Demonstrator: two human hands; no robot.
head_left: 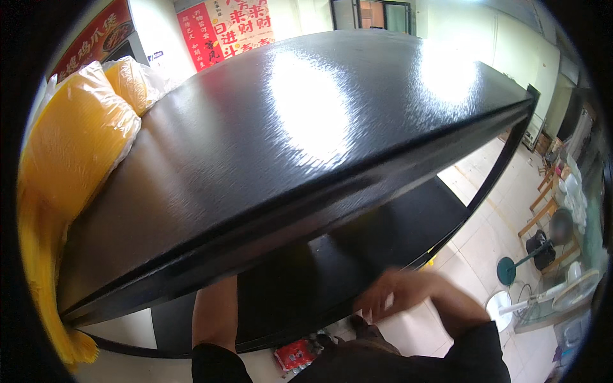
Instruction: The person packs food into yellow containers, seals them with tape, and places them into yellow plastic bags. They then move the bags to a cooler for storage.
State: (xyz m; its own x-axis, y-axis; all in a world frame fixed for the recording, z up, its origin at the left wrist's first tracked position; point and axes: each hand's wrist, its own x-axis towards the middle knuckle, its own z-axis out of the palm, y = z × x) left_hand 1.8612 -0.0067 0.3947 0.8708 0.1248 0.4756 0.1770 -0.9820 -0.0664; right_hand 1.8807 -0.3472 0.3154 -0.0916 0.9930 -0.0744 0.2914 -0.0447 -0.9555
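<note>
A black table or shelf unit, its glossy top (230, 143) reflecting bright light, stands before me with a black lower shelf (407, 215) beneath. My left forearm reaches in under the top's front edge, and the left hand itself is hidden there. My right hand (390, 294) is blurred, near the front edge of the lower shelf; something small and pale shows at its fingers, too blurred to name. Whether it grips anything cannot be told.
Yellow material in clear plastic (81, 139) lies on the top's left end, with yellow strands (50, 287) hanging down. A red box (294, 355) sits on the floor near my feet. Fans (515, 306) and wooden stools (546, 215) stand at the right.
</note>
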